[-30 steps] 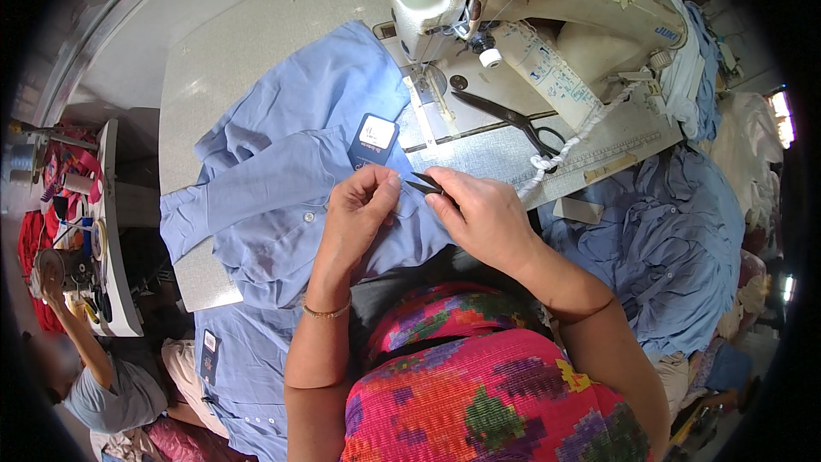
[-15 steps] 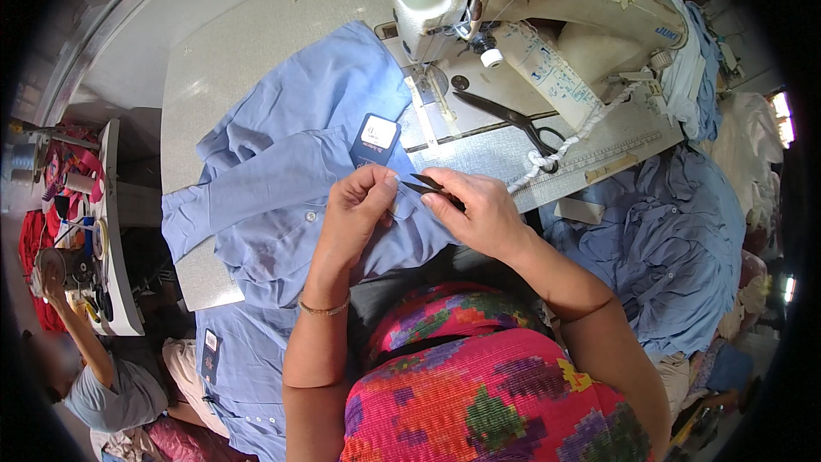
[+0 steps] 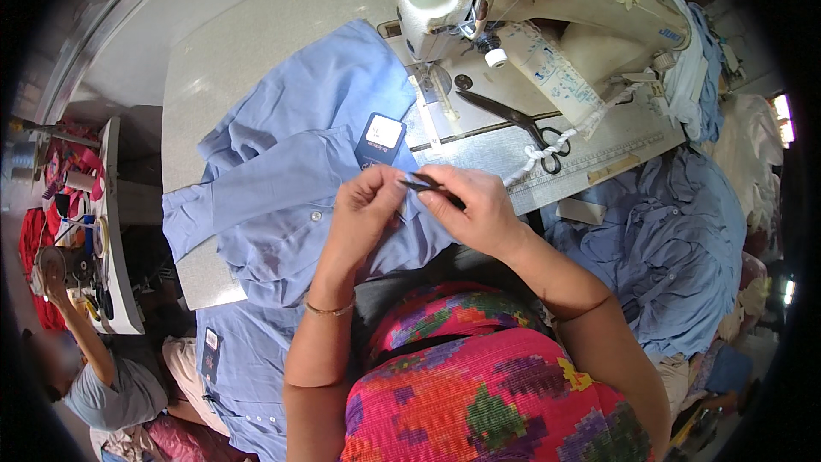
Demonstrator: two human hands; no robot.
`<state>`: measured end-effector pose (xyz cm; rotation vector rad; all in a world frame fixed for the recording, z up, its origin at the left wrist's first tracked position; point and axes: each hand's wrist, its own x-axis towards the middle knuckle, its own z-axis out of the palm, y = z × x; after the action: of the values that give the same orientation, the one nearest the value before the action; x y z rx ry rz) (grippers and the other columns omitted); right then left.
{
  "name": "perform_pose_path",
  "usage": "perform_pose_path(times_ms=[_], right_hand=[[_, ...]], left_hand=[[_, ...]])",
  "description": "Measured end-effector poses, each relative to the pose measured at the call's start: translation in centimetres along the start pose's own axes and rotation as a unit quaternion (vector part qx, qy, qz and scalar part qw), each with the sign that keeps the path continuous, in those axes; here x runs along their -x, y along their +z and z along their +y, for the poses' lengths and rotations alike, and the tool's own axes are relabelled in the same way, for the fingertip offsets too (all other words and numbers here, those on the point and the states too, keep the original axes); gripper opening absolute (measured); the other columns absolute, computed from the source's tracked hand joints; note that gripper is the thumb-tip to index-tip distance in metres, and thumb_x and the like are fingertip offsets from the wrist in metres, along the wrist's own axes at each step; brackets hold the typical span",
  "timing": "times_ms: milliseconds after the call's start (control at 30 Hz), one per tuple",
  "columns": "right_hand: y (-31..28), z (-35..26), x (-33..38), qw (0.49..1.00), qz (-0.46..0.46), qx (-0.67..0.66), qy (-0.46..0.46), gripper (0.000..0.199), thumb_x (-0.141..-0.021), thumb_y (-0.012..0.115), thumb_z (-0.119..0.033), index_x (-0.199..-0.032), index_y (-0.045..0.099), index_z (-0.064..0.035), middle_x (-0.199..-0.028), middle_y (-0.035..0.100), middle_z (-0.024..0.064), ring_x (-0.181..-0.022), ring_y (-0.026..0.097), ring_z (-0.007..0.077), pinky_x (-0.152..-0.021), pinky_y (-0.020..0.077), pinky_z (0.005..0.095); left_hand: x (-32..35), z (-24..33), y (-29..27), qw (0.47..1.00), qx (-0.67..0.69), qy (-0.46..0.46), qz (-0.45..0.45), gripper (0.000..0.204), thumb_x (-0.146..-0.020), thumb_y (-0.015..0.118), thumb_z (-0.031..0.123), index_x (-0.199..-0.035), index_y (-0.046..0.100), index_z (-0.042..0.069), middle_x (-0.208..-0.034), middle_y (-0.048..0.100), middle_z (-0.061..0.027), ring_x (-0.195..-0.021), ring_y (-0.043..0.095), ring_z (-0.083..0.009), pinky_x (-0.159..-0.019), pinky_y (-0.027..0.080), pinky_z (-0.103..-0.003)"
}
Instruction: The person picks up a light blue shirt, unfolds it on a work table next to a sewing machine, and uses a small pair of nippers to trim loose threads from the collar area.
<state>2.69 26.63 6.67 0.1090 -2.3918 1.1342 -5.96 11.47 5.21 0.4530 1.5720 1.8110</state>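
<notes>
A light blue shirt (image 3: 265,150) with a dark hang tag (image 3: 379,137) lies across the front of the sewing table. My left hand (image 3: 369,205) is closed, pinching a bit of the shirt's fabric between thumb and fingers. Black thread snips (image 3: 432,189) sit in my right hand (image 3: 475,210), their tips pointing left and meeting my left fingertips. The blades look pressed together. Exactly what lies between the tips is too small to make out. Just beyond my hands stands the sewing machine (image 3: 428,13), its needle area lit.
Large black scissors (image 3: 513,118) lie on the machine bed beside a twisted white cord (image 3: 537,154). More blue shirts are heaped at the right (image 3: 658,248), and another garment (image 3: 244,359) hangs at the lower left. A co-worker (image 3: 111,381) sits at a machine on the far left.
The snips' blades have closed from a spread position. My left hand has shifted slightly right, so its fingertips now meet the snips' tips.
</notes>
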Motion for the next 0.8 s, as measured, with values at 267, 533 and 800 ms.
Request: perform_pose_path(times_ms=[267, 533, 800], right_hand=[[-1.0, -0.1, 0.3, 0.993, -0.045, -0.055, 0.099, 0.024, -0.082, 0.06, -0.015, -0.104, 0.057, -0.0062, -0.079, 0.063, 0.0128, -0.066, 0.063, 0.0267, -0.06, 0.0478, 0.0334], [-1.5, -0.8, 0.3, 0.993, -0.073, 0.055, 0.072, 0.022, -0.081, 0.058, -0.016, -0.101, 0.056, -0.0076, -0.081, 0.062, 0.014, -0.072, 0.06, 0.0334, -0.061, 0.0473, 0.0406], [-1.3, -0.7, 0.5, 0.991, -0.071, 0.093, 0.059, 0.024, -0.082, 0.057, -0.017, -0.103, 0.054, -0.0064, -0.08, 0.062, 0.0146, -0.07, 0.06, 0.0343, -0.06, 0.047, 0.0416]], left_hand=[[-0.1, 0.0, 0.0, 0.999, 0.028, -0.013, 0.028, 0.016, -0.089, 0.055, 0.017, -0.087, 0.062, 0.002, -0.067, 0.055, 0.0015, -0.056, 0.047, -0.0043, -0.052, 0.041, -0.019], [0.0, -0.1, 0.0, 1.0, 0.019, -0.005, 0.024, 0.019, -0.09, 0.054, 0.019, -0.089, 0.061, 0.001, -0.067, 0.055, 0.001, -0.056, 0.048, -0.0049, -0.053, 0.04, -0.019], [0.1, 0.2, 0.2, 0.999, 0.007, -0.005, 0.035, 0.016, -0.089, 0.055, 0.016, -0.09, 0.061, 0.002, -0.067, 0.056, 0.0013, -0.055, 0.048, -0.0047, -0.052, 0.04, -0.018]])
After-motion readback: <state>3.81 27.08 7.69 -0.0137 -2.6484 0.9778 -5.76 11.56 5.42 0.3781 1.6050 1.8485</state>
